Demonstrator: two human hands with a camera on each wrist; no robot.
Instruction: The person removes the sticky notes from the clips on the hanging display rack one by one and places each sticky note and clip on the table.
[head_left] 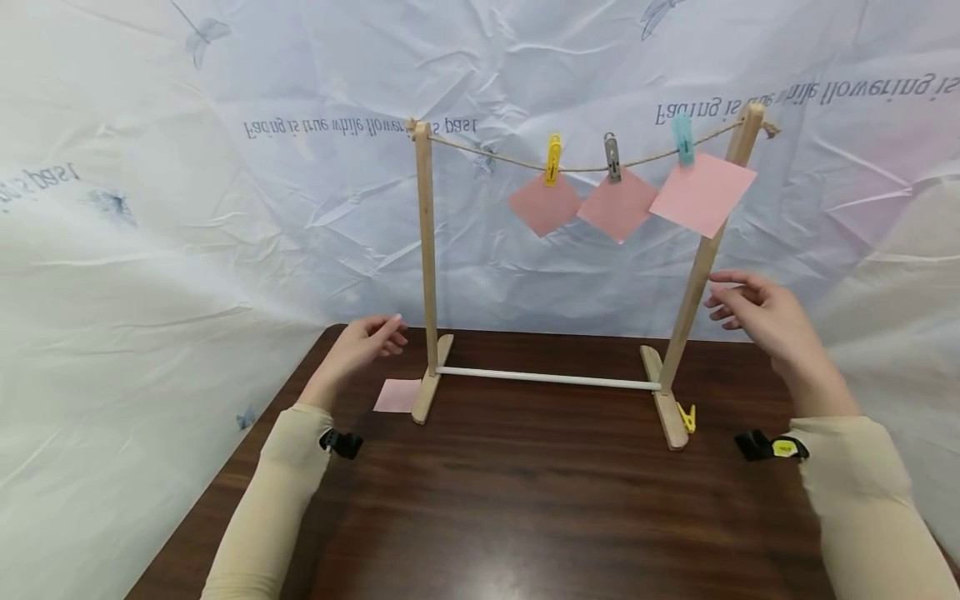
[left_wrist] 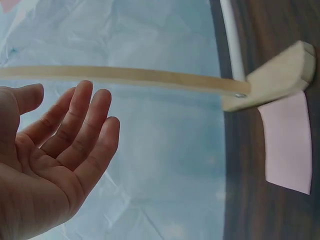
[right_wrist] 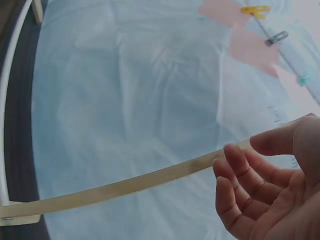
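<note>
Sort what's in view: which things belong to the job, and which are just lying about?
Likely in the job:
rack
rope
clipped yellow peg
grey peg
blue peg
three hung papers
loose paper
loose yellow peg

Likely just around:
table
sheet
wrist straps, worn

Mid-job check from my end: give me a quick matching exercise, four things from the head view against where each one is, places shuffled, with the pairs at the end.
Things
1. Grey clothespin
2. White rod
3. Unclipped pink paper
4. Teal clothespin

Places
A. On the table, by the stand's left foot
B. On the rope, nearest the right post
C. On the rope, the middle one of three
D. Low down, spanning the gap between the stand's two sides

Pairs: 1-C, 2-D, 3-A, 4-B
</note>
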